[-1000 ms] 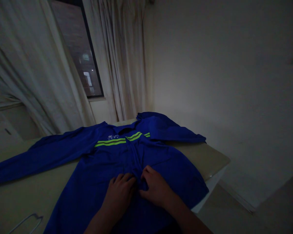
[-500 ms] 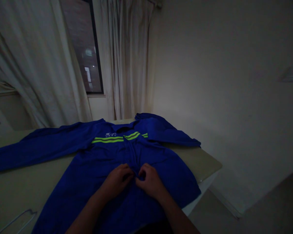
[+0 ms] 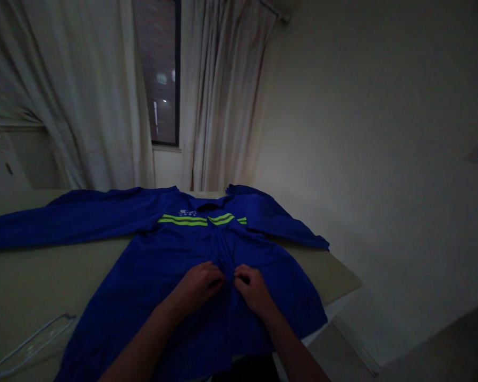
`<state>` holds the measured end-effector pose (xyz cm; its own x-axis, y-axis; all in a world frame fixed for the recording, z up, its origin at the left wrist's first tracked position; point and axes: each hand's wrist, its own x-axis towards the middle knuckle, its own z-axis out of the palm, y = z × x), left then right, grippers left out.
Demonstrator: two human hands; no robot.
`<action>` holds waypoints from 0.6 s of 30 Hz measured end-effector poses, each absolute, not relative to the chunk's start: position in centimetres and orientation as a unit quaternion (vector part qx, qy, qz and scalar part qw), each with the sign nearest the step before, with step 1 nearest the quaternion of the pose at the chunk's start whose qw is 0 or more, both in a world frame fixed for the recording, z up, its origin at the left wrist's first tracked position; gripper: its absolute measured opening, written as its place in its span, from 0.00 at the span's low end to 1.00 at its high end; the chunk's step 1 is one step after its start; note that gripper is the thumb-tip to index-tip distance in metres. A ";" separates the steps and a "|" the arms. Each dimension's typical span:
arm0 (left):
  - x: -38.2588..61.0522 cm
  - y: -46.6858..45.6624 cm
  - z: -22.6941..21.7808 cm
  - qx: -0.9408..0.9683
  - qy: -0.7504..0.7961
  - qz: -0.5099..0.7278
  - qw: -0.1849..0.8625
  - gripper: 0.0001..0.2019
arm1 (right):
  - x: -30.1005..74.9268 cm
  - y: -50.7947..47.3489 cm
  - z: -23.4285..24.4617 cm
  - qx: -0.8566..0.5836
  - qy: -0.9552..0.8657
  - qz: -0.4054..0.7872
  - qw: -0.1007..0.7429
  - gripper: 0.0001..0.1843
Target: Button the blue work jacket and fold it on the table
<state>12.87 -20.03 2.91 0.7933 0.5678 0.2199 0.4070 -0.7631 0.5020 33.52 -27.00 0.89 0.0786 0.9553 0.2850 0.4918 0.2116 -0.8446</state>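
A blue work jacket (image 3: 163,265) lies spread on the table, front side up, its collar at the far side. Yellow-green striped bands cross its chest, with a small white logo above them on the left. Both hands pinch the jacket's front edges near its middle. My left hand (image 3: 202,284) has thumb and fingers closed on the cloth left of the front opening. Close beside it, my right hand (image 3: 253,289) grips the edge on the other side. Whether a button or zip sits between the fingertips is too dark and small to tell.
A wire clothes hanger (image 3: 32,347) lies on the pale table (image 3: 56,281) at the near left. The table's right corner (image 3: 358,286) juts out past the jacket. Long curtains (image 3: 99,106) and a dark window are behind, and a plain wall (image 3: 362,132) stands at the right.
The view has swung slightly left. Both hands still pinch the jacket front, with the fingertips shifted slightly on the cloth; the jacket lies much the same.
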 end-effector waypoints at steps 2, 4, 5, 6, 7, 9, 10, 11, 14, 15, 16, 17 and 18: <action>12.8 -20.1 3.0 0.921 0.268 0.169 0.229 0.14 | 33.6 -27.0 0.8 -0.568 -0.630 0.259 0.463 0.07; 12.8 -20.2 3.2 0.924 0.269 0.157 0.224 0.13 | 33.7 -27.0 0.8 -0.564 -0.628 0.262 0.467 0.08; 12.8 -20.3 3.3 0.925 0.270 0.156 0.219 0.13 | 33.7 -26.9 0.7 -0.565 -0.627 0.263 0.468 0.08; 12.8 -20.4 3.3 0.924 0.271 0.162 0.216 0.12 | 33.6 -26.9 0.7 -0.566 -0.627 0.264 0.466 0.08; 12.8 -20.4 3.3 0.922 0.273 0.172 0.216 0.11 | 33.6 -26.9 0.7 -0.567 -0.628 0.266 0.462 0.08; 12.8 -20.4 3.2 0.915 0.274 0.193 0.225 0.11 | 33.6 -27.0 0.8 -0.568 -0.631 0.267 0.456 0.09; 12.9 -20.3 3.0 0.911 0.276 0.201 0.232 0.11 | 33.5 -27.0 0.8 -0.568 -0.632 0.265 0.456 0.10; 12.9 -20.2 2.9 0.906 0.280 0.207 0.239 0.11 | 33.5 -27.1 0.9 -0.567 -0.632 0.262 0.457 0.11; 13.0 -20.0 2.3 0.896 0.289 0.218 0.258 0.10 | 33.5 -27.2 1.0 -0.566 -0.635 0.254 0.461 0.11; 13.1 -19.9 2.2 0.893 0.291 0.221 0.264 0.09 | 33.4 -27.3 1.1 -0.567 -0.635 0.253 0.460 0.11; 13.1 -19.9 2.2 0.891 0.290 0.224 0.269 0.09 | 33.4 -27.3 1.1 -0.568 -0.636 0.253 0.457 0.10; 13.1 -19.9 2.1 0.889 0.290 0.227 0.274 0.08 | 33.3 -27.3 1.2 -0.570 -0.636 0.252 0.454 0.10; 13.2 -19.9 2.1 0.886 0.289 0.231 0.278 0.08 | 33.3 -27.4 1.2 -0.571 -0.637 0.251 0.453 0.10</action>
<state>13.16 -19.93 2.12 0.7260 0.6412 0.2484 0.3849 -0.6783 0.6260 33.27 -27.39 1.21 0.0617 0.9550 0.2902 0.4992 0.2223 -0.8375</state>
